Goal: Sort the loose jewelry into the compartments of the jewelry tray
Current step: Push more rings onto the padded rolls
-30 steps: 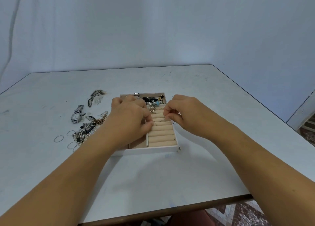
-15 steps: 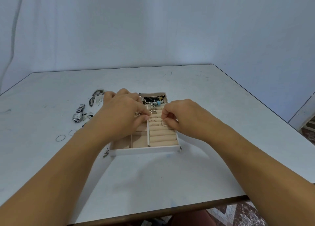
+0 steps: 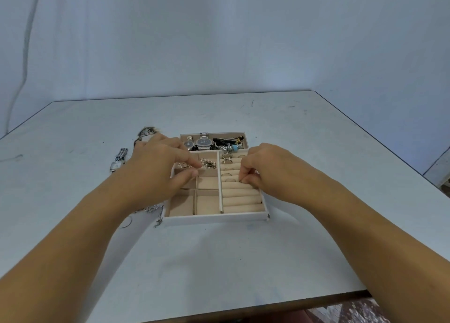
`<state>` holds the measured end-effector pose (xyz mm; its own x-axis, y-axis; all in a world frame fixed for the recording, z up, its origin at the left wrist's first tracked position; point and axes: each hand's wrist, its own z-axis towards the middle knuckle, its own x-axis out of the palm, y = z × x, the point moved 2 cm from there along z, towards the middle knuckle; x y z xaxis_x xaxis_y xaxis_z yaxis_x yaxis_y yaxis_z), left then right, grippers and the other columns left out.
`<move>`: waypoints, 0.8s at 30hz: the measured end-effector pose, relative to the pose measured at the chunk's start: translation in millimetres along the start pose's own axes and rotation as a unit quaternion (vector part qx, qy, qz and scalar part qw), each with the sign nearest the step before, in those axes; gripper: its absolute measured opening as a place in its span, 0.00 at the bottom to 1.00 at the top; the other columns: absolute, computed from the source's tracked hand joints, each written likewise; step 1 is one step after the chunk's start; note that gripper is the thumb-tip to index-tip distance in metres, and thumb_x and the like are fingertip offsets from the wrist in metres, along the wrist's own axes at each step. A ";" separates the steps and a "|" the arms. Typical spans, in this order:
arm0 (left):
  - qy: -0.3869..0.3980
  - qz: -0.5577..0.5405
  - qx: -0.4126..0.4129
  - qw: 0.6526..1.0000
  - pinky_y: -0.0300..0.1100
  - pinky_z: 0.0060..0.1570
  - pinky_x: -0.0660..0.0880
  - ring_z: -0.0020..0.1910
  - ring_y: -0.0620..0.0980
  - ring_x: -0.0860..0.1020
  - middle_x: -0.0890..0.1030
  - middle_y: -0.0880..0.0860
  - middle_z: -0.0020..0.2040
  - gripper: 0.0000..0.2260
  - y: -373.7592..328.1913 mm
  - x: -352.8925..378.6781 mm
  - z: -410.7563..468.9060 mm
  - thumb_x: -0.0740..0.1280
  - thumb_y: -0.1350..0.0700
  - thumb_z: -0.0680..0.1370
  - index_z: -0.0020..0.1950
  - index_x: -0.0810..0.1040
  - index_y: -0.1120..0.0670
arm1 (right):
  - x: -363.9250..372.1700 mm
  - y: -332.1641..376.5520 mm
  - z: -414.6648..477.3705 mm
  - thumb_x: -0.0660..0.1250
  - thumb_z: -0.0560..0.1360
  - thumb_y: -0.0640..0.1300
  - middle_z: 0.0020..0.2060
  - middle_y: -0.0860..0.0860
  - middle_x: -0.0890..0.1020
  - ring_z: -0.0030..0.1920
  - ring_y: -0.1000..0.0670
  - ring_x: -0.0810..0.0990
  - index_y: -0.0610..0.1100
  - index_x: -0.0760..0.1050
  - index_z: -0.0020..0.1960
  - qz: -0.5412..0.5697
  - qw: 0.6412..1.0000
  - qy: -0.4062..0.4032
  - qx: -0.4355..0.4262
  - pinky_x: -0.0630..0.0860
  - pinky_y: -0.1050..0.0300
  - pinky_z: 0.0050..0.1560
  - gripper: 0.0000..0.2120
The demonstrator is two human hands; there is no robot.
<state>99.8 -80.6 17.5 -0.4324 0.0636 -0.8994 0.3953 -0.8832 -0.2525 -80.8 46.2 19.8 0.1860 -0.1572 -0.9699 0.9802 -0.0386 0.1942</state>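
Observation:
The white jewelry tray (image 3: 216, 219) with beige lining sits mid-table. Its back compartment holds watches (image 3: 203, 142) and beaded bracelets (image 3: 229, 143). Several rings (image 3: 228, 161) stand in the ring rolls (image 3: 241, 197) on the right side. Small earrings (image 3: 208, 164) lie in a left compartment. My right hand (image 3: 266, 169) pinches a thin ring (image 3: 239, 181) down at a middle roll. My left hand (image 3: 158, 168) hovers over the left compartments, index finger beside the earrings, fingers apart, with nothing seen in it.
Loose pieces lie left of the tray: a silver watch (image 3: 118, 160), a patterned piece (image 3: 146, 131), a thin chain (image 3: 154, 212) and a hoop (image 3: 126, 223), partly hidden under my left forearm. The table's near edge (image 3: 267, 307) is close to me.
My left hand has drawn left off the ring rolls to the small compartments, uncovering the watches and earrings. My right hand stays pinched at the rolls, a little nearer to me.

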 end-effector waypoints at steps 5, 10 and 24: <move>-0.005 -0.028 0.007 1.000 0.52 0.54 0.68 0.50 0.44 0.69 0.76 0.38 0.44 0.11 -1.0 3.1 -1.8 0.63 0.42 0.71 0.50 0.82 0.38 | -2.4 -5.1 3.2 0.68 0.75 0.44 0.38 0.60 0.74 0.44 0.58 0.73 0.48 0.82 0.48 0.035 0.998 0.035 0.026 0.70 0.64 0.46 0.05; 0.025 -0.038 0.006 0.999 0.50 0.56 0.70 0.52 0.43 0.70 0.74 0.38 0.48 0.15 -1.1 13.6 -10.0 0.61 0.38 0.72 0.55 0.80 0.39 | -6.8 -24.8 -4.1 0.63 0.78 0.45 0.43 0.62 0.80 0.44 0.64 0.77 0.54 0.80 0.52 0.163 0.983 0.027 0.076 0.70 0.73 0.44 0.08; 0.031 -0.045 -0.006 0.998 0.44 0.53 0.74 0.51 0.42 0.71 0.72 0.40 0.49 0.15 -0.8 22.3 -15.1 0.59 0.42 0.76 0.59 0.76 0.43 | 3.6 -47.5 3.4 0.73 0.69 0.52 0.40 0.55 0.79 0.41 0.56 0.78 0.50 0.78 0.45 0.096 0.976 0.027 0.195 0.72 0.63 0.39 0.08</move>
<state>102.0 -71.4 -7.8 -0.4159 0.1723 -0.8929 0.3660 -0.8672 -0.3378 -126.9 44.1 7.6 0.3762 -0.1473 -0.9147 0.8291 -0.3872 0.4033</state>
